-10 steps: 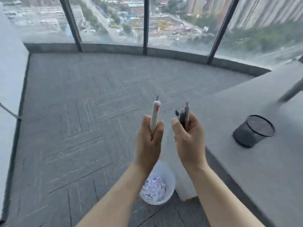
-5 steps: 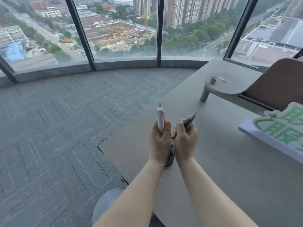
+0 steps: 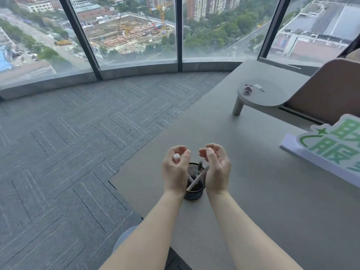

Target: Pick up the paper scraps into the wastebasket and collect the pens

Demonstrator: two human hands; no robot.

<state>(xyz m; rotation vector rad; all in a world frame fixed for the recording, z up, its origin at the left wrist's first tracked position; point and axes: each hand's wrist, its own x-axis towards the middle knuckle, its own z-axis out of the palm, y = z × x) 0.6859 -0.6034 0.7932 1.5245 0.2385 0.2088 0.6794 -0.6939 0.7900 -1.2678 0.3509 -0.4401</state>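
Note:
A black mesh pen holder (image 3: 194, 193) stands on the grey desk (image 3: 263, 201) near its left edge, between my two hands. My left hand (image 3: 174, 172) is curled round a white pen (image 3: 176, 156) whose lower end reaches down into the holder. My right hand (image 3: 217, 169) hovers just right of the holder with loosely curled fingers and holds nothing. A light pen (image 3: 196, 180) and a dark pen (image 3: 200, 165) lean inside the holder. The white wastebasket (image 3: 124, 237) shows only part of its rim on the floor beside my left forearm.
A raised grey shelf (image 3: 261, 96) with small items stands at the desk's back right, beside a brown panel (image 3: 327, 88). A green and white sign (image 3: 335, 145) lies at the right. Grey carpet (image 3: 78, 152) runs to the windows.
Both hands have come down over the pen holder. The pens from my right hand now sit in the holder, and that hand has let go. The white pen has sunk lower.

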